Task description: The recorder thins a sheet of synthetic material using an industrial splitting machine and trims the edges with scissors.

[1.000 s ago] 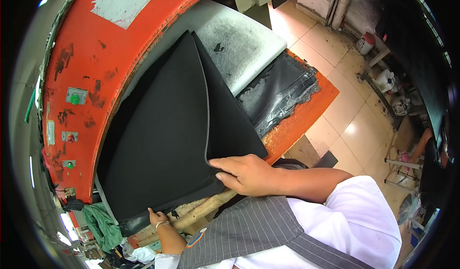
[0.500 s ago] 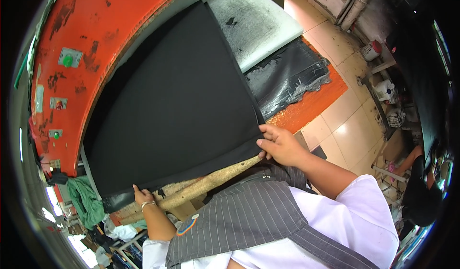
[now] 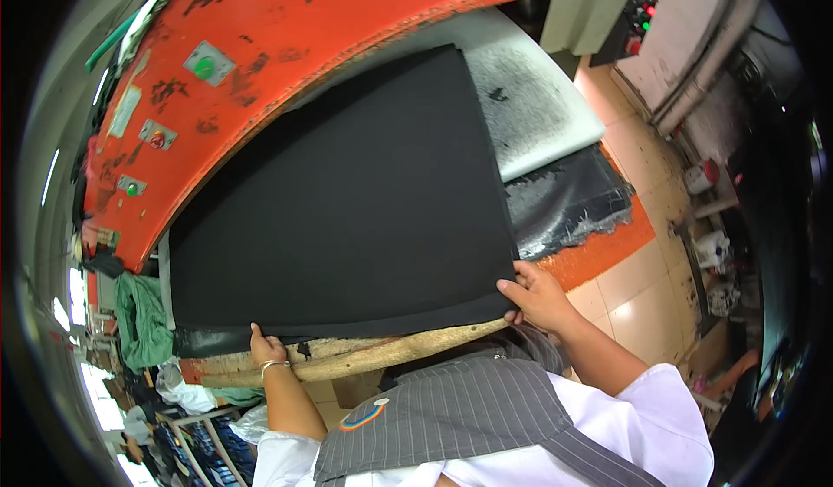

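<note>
From the head camera: black sheet [image 3: 347,192] spread flat over a smudged white board [image 3: 542,101], just beside the curved edge of an orange machine [image 3: 260,32]. Right hand [image 3: 536,300] clamped on the sheet's near right corner, thumb on top, other fingers partly hidden beneath. Left hand [image 3: 267,346] at the near edge, toward the left end, index finger touching; cannot tell whether pinched or merely resting. Along that edge, on the person's side, a tan bar [image 3: 373,361]. To the right, a shiny torn dark cover [image 3: 564,201]; at far left, a crumpled green cloth [image 3: 141,318].
</note>
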A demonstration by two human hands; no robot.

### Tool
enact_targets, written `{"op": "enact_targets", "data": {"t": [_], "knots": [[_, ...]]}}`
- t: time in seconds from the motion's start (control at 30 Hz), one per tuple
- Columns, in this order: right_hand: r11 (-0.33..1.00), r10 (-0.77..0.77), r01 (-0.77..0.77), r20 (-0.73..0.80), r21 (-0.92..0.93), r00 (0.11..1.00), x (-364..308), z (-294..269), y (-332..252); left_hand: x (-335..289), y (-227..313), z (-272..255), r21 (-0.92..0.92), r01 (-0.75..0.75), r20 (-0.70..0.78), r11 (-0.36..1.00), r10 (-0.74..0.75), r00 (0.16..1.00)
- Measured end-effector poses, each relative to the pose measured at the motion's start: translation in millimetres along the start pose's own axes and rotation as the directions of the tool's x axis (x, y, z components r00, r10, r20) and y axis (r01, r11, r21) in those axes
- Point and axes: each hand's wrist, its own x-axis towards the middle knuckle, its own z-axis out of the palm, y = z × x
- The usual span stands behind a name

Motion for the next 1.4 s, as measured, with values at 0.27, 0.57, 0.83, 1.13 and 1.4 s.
{"op": "enact_targets", "data": {"t": [0.27, 0.57, 0.83, 1.13, 1.4], "knots": [[0.779, -0.466, 0.324, -0.151, -0.537, 0.872, 14, -7, 23, 10, -7, 1, -0.052, -0.088, 0.118, 0.995, 0.094, 0.989], [0.875, -0.404, 0.298, -0.235, -0.382, 0.884, 25, 6, 7, 59, 27, -3, -0.299, 0.066, 0.29, 0.952, 0.025, 0.957], [0.877, -0.428, 0.346, -0.214, -0.333, 0.878, 29, 30, -19, 112, 58, -17, -0.117, -0.05, 0.278, 0.992, 0.081, 0.957], [0.89, -0.403, 0.306, -0.271, -0.337, 0.874, 34, -16, -55, 75, 70, -35, -0.022, 0.21, 0.597, 0.977, -0.156, 0.787], [0.895, -0.359, 0.211, -0.352, -0.394, 0.865, 54, -24, -21, 118, 80, -72, 0.132, 0.058, 0.518, 0.989, -0.119, 0.847]]}}
